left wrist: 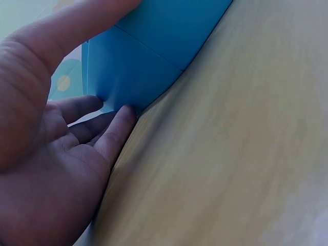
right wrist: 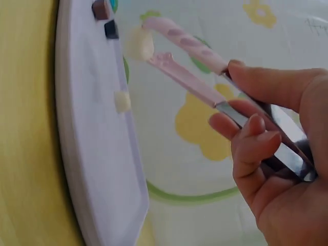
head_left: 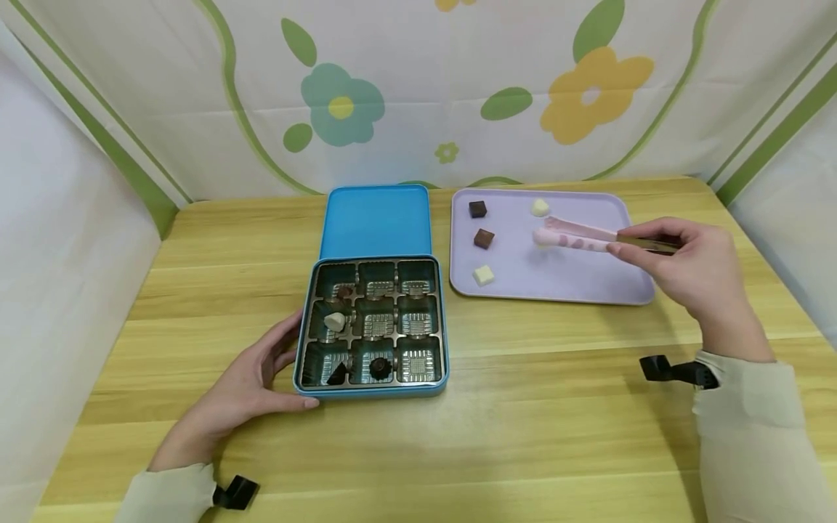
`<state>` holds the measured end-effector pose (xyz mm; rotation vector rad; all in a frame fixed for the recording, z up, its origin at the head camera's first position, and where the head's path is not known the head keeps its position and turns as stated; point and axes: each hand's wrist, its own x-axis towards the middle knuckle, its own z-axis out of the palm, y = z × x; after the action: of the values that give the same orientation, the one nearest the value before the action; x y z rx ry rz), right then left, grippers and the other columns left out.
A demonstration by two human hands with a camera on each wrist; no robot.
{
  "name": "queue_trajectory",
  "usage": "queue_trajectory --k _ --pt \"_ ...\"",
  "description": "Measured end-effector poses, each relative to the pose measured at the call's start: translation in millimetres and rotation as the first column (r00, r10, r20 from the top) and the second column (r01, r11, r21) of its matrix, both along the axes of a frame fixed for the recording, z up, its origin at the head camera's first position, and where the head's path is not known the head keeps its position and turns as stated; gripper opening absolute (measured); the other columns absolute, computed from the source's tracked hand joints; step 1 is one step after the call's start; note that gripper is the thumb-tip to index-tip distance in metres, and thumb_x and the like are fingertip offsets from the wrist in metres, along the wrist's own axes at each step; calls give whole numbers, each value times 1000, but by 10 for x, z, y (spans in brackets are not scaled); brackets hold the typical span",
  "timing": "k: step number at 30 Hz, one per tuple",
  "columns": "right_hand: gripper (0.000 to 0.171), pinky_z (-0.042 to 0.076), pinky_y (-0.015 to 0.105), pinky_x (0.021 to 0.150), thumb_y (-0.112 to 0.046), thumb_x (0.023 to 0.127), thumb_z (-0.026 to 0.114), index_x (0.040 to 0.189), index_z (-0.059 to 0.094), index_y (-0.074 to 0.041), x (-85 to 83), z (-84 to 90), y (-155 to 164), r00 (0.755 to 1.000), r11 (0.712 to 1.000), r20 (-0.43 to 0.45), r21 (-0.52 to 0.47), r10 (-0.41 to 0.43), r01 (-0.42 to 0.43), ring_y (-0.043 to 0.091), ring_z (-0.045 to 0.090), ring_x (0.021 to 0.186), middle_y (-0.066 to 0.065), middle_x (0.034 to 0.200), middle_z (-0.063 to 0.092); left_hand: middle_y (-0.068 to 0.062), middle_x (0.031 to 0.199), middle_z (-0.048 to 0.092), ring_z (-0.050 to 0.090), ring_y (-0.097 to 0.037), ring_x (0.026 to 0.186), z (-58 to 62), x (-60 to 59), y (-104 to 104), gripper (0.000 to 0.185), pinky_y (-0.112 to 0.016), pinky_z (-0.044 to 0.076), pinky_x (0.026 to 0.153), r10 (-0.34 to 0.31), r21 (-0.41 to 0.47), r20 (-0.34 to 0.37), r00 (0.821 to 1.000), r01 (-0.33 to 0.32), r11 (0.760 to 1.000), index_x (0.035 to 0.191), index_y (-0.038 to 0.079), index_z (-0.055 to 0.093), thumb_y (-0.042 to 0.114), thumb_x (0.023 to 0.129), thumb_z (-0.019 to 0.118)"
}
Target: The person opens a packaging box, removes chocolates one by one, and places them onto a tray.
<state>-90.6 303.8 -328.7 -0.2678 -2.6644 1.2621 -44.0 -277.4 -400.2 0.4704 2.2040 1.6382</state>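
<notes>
My right hand (head_left: pixel 696 265) grips tongs (right wrist: pixel 187 84) with pink patterned tips and metal handles over the lilac tray (head_left: pixel 588 287). A cream-white chocolate (right wrist: pixel 141 44) sits between the tips, above the tray. My left hand (head_left: pixel 251 385) holds the near left corner of a blue tin (head_left: pixel 392 393), thumb along its front and fingers against its left wall. The tin's divided insert (head_left: pixel 418 325) has a brown piece (head_left: pixel 344 291), a white piece (head_left: pixel 335 322), a dark wedge (head_left: pixel 336 374) and a dark round chocolate (head_left: pixel 381 368) in separate compartments.
On the tray lie a dark chocolate square (head_left: pixel 478 209), a brown square (head_left: pixel 484 238), a white square (head_left: pixel 484 274) and a white heart-like piece (head_left: pixel 540 208). The tin's blue lid (head_left: pixel 375 221) lies behind its base. A flowered cloth (head_left: pixel 418 87) hangs along the table's back edge.
</notes>
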Motion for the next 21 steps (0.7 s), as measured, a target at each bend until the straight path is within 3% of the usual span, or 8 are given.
queue_trajectory --k 5,8,12,21 --pt "40 44 17 52 -38 88 90 111 84 -6 -54 -95 33 998 986 -16 161 -53 55 -13 59 73 -48 75 60 -18 177 27 40 6 149 -7 3 -5 121 -8 41 115 5 -5 9 1000 -5 1000 173 19 25 -2 76 95" --pt "38 43 14 51 -36 88 90 108 84 -5 -89 -165 12 996 976 -66 207 -56 68 -15 56 70 -51 72 55 -17 177 27 40 6 149 -12 3 -6 121 -8 41 115 6 -5 10 1000 -6 1000 173 20 25 -2 76 95" --pt "33 41 9 52 -30 88 91 105 84 -2 -120 -239 -30 991 973 -123 218 -54 80 -17 53 66 -51 69 52 -17 177 27 39 6 150 -17 2 -5 122 -8 41 115 0 0 2 1000 0 1000 173 19 25 -3 76 95" --pt "32 41 8 56 -29 88 91 106 84 -4 -138 -289 -146 988 977 -144 196 -56 84 -13 52 68 -50 68 52 -18 177 27 39 6 150 -6 -3 -5 122 -8 41 115 1 -2 -2 1000 -1 1000 173 19 24 -3 76 95"
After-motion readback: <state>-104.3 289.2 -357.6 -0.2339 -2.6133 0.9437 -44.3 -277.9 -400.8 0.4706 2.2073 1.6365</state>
